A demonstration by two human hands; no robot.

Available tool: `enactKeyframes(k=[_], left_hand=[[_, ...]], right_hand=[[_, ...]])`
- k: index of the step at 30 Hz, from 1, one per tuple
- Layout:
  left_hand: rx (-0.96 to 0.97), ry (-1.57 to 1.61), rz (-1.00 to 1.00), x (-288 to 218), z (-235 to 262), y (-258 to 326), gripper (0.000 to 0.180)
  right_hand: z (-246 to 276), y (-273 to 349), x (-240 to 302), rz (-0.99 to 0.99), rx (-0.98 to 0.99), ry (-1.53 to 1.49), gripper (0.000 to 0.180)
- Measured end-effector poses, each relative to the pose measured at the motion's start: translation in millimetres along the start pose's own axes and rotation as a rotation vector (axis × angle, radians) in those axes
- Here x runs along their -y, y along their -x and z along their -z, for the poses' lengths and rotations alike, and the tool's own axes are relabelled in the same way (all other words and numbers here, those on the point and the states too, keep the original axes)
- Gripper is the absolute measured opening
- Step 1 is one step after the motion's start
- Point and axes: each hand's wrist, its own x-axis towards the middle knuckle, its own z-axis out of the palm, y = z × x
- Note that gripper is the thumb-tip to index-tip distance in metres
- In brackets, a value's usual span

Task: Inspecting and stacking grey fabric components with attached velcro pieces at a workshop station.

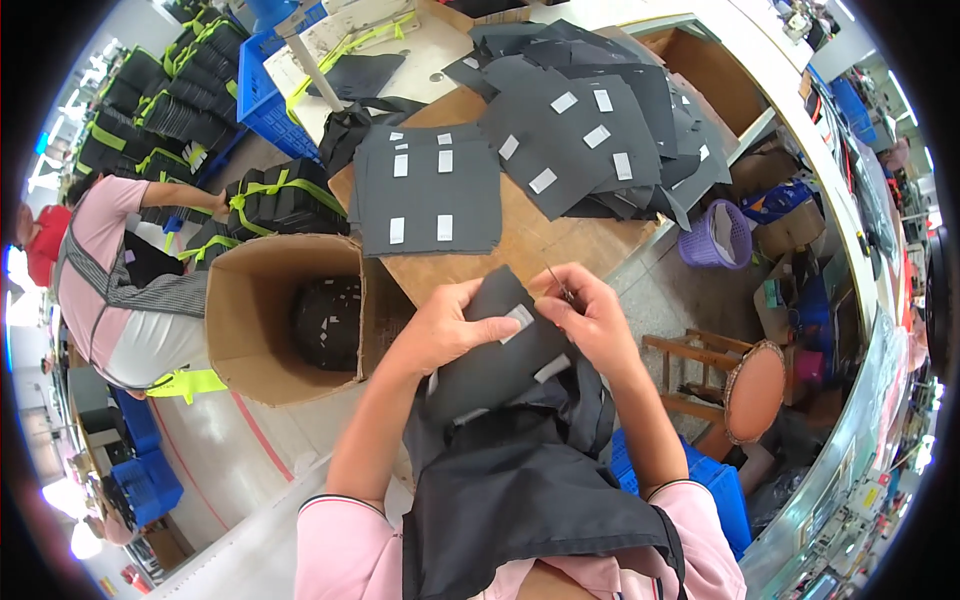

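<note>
Here, a box point(235, 315) near the panel point(490, 368) holds scraps point(325, 324).

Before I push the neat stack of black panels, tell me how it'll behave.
The neat stack may slip apart: no band shows around it and its edges sit uneven. Its panels are probably stiffish, since the held panel looks nearly flat.

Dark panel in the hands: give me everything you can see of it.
The dark panel is flat, charcoal-black and matte, like stiff fabric or thin sheet, with pale rectangular patches on its upper face. It slants above the black apron; contact there is unclear. The left hand grips its left side, thumb on top, against one patch. The right hand, holding a thin tool, is at its upper right edge; whether the tool touches it is unclear.
</note>
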Motion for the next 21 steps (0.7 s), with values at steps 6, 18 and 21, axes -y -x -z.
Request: enactKeyframes(k=[6,18,21], left_hand=[[-0.160,0.421,0.073,20.6,-8.9,4.1,0.039],[-0.219,0.540,0.041,29.0,-7.5,4.6,0.027],[-0.183,0.659,0.078,31.3,-0.4,5.0,0.024]], right_hand=[[-6.9,35.7,6.2,0.422,-0.423,0.584,0.029],[-6.8,26.9,-27.4,0.385,-0.403,0.408,0.032],[2.0,7.1,-46.5,0.001,-0.214,-0.127,0.045]])
